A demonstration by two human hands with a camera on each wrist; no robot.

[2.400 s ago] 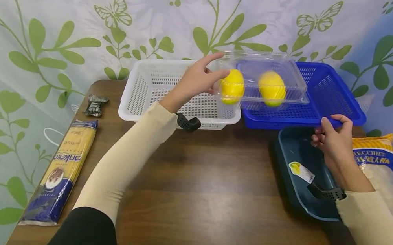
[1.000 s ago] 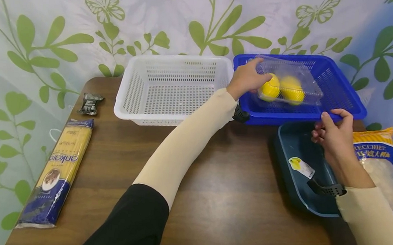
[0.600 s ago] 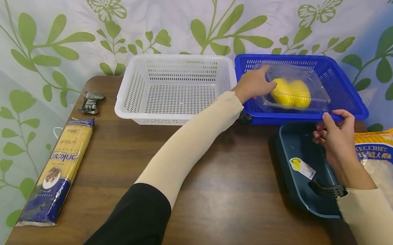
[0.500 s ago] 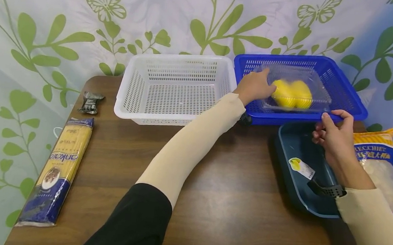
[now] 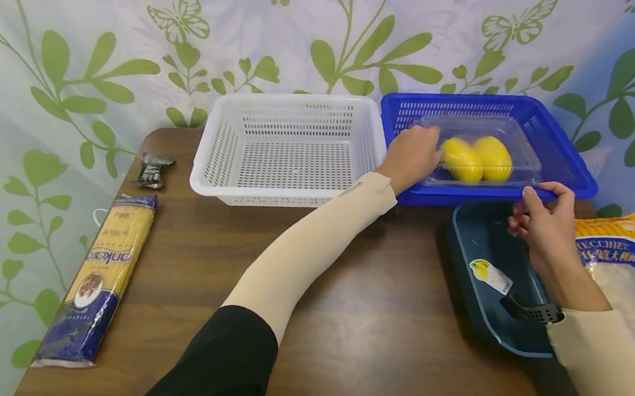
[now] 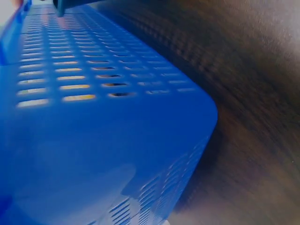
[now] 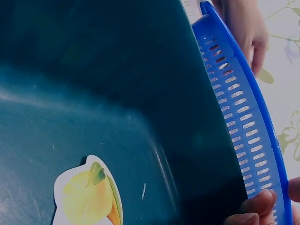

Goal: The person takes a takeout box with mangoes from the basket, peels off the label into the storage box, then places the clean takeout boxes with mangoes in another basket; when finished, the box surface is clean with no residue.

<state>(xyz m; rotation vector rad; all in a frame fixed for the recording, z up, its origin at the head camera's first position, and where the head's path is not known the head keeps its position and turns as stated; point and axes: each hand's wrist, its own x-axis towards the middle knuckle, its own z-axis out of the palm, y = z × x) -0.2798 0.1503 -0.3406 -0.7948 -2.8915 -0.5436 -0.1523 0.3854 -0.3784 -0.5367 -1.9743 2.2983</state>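
Observation:
A clear plastic container [image 5: 519, 154] with two smooth yellow fruits [image 5: 492, 157] inside lies in the blue basket [image 5: 577, 156]. My left hand [image 5: 412, 157] reaches into the basket's left end and holds the near end of the container; its fingertips are partly hidden. In the left wrist view only the blue basket's side [image 6: 93, 136] shows, without the hand. My right hand [image 5: 547, 226] pinches the basket's front rim between thumb and fingers [image 7: 260, 202], above the dark green tub [image 5: 473, 308]. A fruit-shaped sticker [image 7: 86, 192] lies on the tub's floor.
The white basket [image 5: 232, 191] stands left of the blue one. A spaghetti pack [image 5: 96, 285] and a small dark wrapped packet [image 5: 152, 170] lie along the table's left edge. At the right, beside the tub, is a blue and yellow pasta bag [image 5: 625, 285].
The left hand has carried the fruit container rightward from above the white basket and down into the blue basket. The fruits inside have rolled together. My right hand has stayed on the rim.

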